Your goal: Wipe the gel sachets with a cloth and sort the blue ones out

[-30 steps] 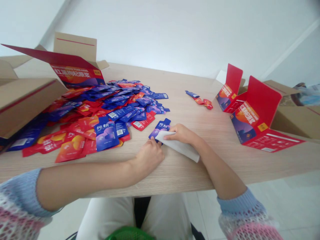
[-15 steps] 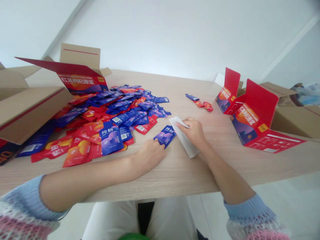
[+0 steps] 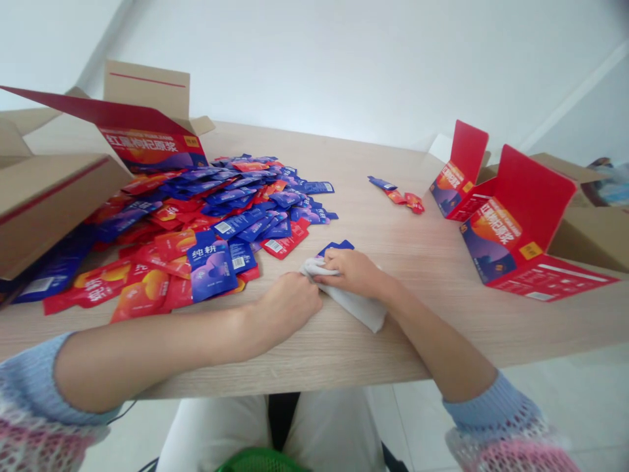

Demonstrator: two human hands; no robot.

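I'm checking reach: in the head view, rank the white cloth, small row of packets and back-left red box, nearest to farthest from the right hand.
1. White cloth, held in the right hand.
2. Small row of packets, ahead and slightly right.
3. Red box, at the back left.

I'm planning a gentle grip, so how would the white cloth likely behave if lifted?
The white cloth would probably hang limp, since it bunches into soft folds by the right hand. Its loose end looks thin and flat, so it is likely light for its size and not apt to roll.
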